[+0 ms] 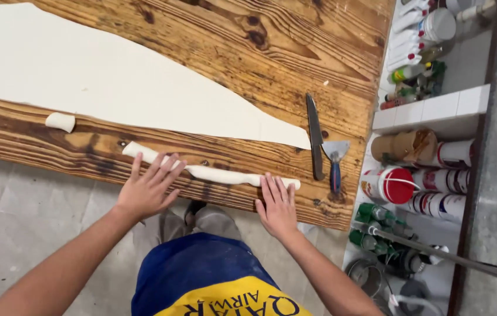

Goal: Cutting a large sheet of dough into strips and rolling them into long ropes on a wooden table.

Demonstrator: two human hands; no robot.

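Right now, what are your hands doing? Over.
Left hand and right hand flat, open, on dough rope. Rope along table edge. Knife and scraper off right, apart.

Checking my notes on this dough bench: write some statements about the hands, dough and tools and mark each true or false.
1. Both hands, left hand and right hand, rest flat on the dough rope. True.
2. The right hand grips the knife. False: the knife lies untouched on the wooden table.
3. The scraper has a blue and red handle. True.
4. The dough sheet lies folded on the floor. False: it lies spread flat on the table.
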